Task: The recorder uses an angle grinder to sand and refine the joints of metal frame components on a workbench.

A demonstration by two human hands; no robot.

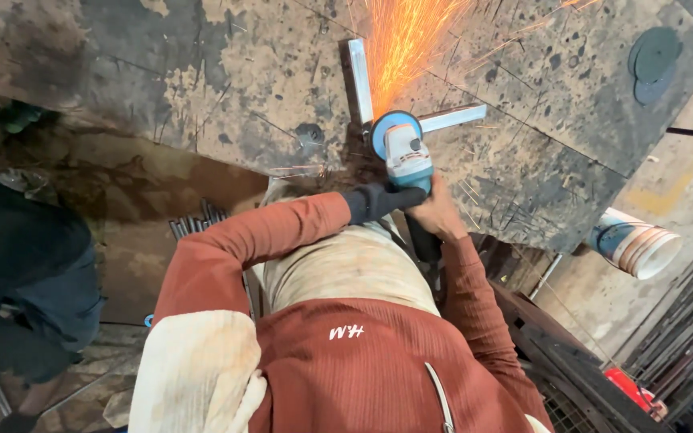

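My left hand [378, 200], in a dark glove, grips the side of a teal and white angle grinder [407, 156]. My bare right hand [439, 213] holds the grinder's rear handle just behind it. The grinder's disc [393, 128] presses on the corner where two pale steel bars [360, 76] meet in an L on a stained steel worktable [226, 88]. Orange sparks [403, 40] fly away from the disc across the table. Rust-red sleeves cover both my arms.
A person in dark clothes [26, 273] stands close at the left. Spare grinding discs [653, 56] lie on the table's far right corner. A white bucket [637, 244] sits beyond the table edge. A bundle of metal rods [198, 220] lies under the table.
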